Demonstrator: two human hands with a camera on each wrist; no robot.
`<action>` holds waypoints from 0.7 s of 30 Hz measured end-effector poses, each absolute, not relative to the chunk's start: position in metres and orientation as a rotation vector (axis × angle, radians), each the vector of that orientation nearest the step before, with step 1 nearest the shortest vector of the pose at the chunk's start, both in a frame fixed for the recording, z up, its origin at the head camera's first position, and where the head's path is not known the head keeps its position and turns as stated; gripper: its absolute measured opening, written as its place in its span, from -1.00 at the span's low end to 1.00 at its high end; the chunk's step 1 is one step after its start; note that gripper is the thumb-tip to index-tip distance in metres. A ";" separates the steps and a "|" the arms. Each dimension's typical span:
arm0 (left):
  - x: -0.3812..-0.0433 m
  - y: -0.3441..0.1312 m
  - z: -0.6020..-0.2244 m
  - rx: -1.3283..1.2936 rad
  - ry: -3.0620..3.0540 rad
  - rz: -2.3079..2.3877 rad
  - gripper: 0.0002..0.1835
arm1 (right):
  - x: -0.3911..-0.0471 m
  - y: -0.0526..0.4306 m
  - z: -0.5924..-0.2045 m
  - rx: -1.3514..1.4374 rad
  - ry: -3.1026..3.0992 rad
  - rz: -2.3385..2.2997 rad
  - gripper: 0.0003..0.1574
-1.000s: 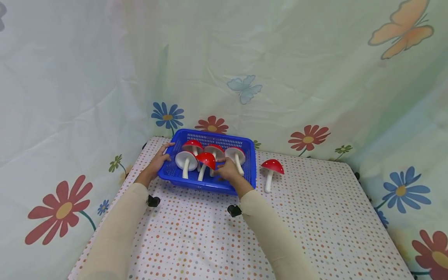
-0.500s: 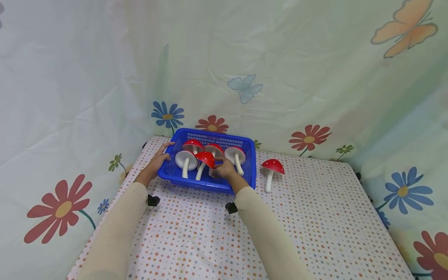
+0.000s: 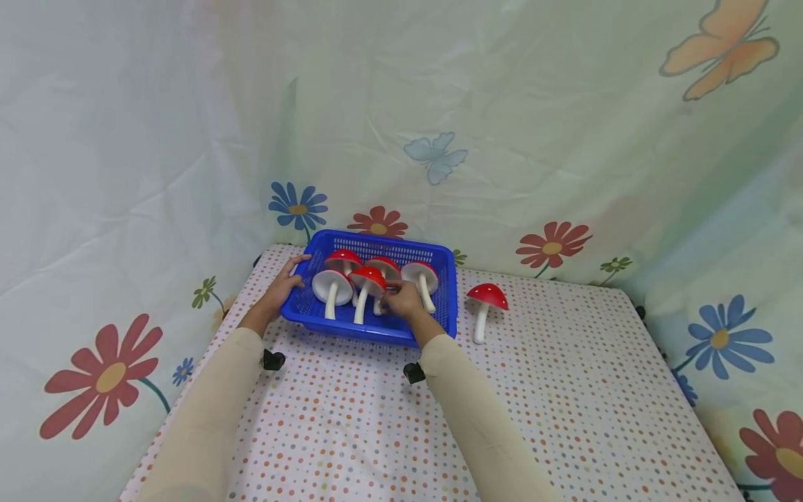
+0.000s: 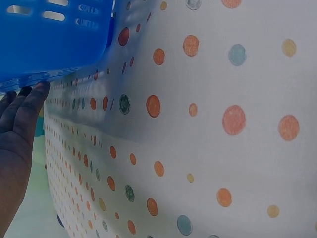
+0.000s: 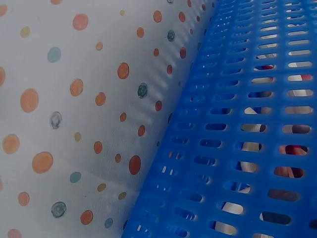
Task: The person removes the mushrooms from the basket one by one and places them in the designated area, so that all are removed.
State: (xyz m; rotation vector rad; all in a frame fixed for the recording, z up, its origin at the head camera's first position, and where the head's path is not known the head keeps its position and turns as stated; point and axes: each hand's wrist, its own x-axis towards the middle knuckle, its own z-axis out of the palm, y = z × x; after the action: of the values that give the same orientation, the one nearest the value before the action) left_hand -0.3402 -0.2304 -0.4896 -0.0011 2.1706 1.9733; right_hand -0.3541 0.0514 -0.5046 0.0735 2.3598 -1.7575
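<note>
A blue plastic basket (image 3: pixel 376 335) holds several toy mushrooms with red caps and white stems. My left hand (image 3: pixel 279 287) grips its left rim from outside; in the left wrist view straight fingers (image 4: pixel 28 111) reach up to the basket's underside. Inside the basket, my right hand (image 3: pixel 406 304) has its fingers curled at the stem of the back middle mushroom (image 3: pixel 384 265). Its index finger is right at the cap edge of the front mushroom (image 3: pixel 368 279). In the right wrist view the basket's slotted wall (image 5: pixel 233 124) hides most of that hand.
One more mushroom (image 3: pixel 483 307) lies on the table to the right of the basket. A dotted cloth (image 3: pixel 564 404) covers the tabletop. A curtain (image 3: pixel 502 104) printed with flowers and butterflies rises close behind the basket and along both sides.
My right hand has moved slightly left and its fingers have drawn in at the stem. The front mushroom has shifted and tilted. My left hand has stayed on the rim.
</note>
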 end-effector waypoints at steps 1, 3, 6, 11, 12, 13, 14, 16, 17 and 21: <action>-0.340 -0.230 -0.490 0.000 2.171 1.973 -0.23 | -0.354 0.051 -0.504 0.075 2.369 -1.766 -0.45; -0.339 -0.230 -0.490 0.003 2.167 1.975 -0.23 | -0.354 0.052 -0.505 0.084 2.392 -1.774 -0.48; -0.338 -0.230 -0.489 0.008 2.169 1.975 -0.22 | -0.353 0.052 -0.503 0.118 2.414 -1.798 -0.51; -0.339 -0.231 -0.490 0.020 2.182 1.979 -0.23 | -0.353 0.053 -0.500 0.177 2.453 -1.842 -0.58; -0.339 -0.231 -0.490 0.022 2.184 1.981 -0.23 | -0.353 0.053 -0.500 0.179 2.467 -1.848 -0.59; -0.339 -0.231 -0.490 0.022 2.182 1.985 -0.23 | -0.352 0.054 -0.499 0.179 2.485 -1.852 -0.59; -0.339 -0.231 -0.490 0.022 2.183 1.984 -0.23 | -0.352 0.054 -0.499 0.179 2.513 -1.846 -0.59; -0.338 -0.231 -0.490 0.018 2.184 1.982 -0.24 | -0.353 0.055 -0.498 0.173 2.574 -1.829 -0.60; -0.339 -0.231 -0.490 0.017 2.183 1.982 -0.24 | -0.353 0.056 -0.498 0.167 2.621 -1.813 -0.61; -0.345 -0.233 -0.497 0.008 2.181 1.983 -0.24 | -0.354 0.058 -0.499 0.121 2.738 -1.813 -0.63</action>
State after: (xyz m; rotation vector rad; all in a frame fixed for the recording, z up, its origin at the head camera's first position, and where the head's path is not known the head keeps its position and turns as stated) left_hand -0.3446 -0.2333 -0.4965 0.0077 2.1809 1.9833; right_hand -0.3536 0.0577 -0.4989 0.1209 2.7380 -1.8128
